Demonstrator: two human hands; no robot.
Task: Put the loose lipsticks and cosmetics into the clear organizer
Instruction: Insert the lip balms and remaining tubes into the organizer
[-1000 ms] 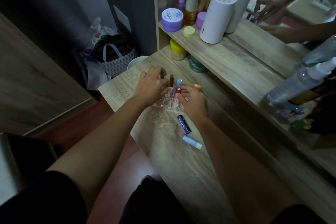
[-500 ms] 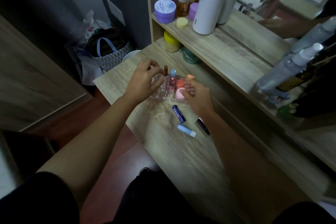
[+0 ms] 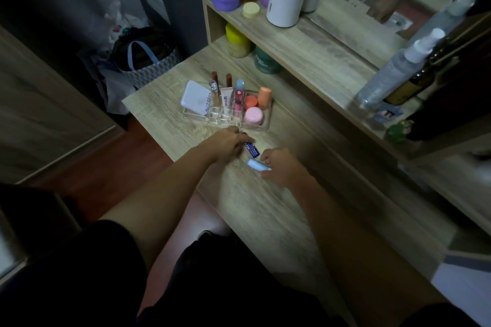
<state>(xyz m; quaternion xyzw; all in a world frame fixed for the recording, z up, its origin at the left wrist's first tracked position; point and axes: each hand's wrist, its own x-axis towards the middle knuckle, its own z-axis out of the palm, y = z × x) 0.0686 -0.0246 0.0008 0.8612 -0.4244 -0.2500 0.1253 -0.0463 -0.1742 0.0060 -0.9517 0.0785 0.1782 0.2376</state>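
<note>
Both hands have left the clear organizer [image 3: 261, 129] at 12 o'clock: left hand [image 3: 229, 145] pinches the dark-blue lip balm [image 3: 251, 149], right hand [image 3: 279, 164] closes on the pale-blue stick [image 3: 257, 164] — the last loose items in view.

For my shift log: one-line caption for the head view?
Left hand on dark blue stick, right hand on pale blue stick, before the partly filled clear organizer.

A dark blue lip-balm stick [image 3: 251, 149] lies flat at the left hand's [image 3: 230, 143] fingertips; a pale blue stick [image 3: 258, 165] lies under the right hand's [image 3: 282, 164] fingers; the clear compartmented organizer [image 3: 228, 113] sits just beyond both.
</note>
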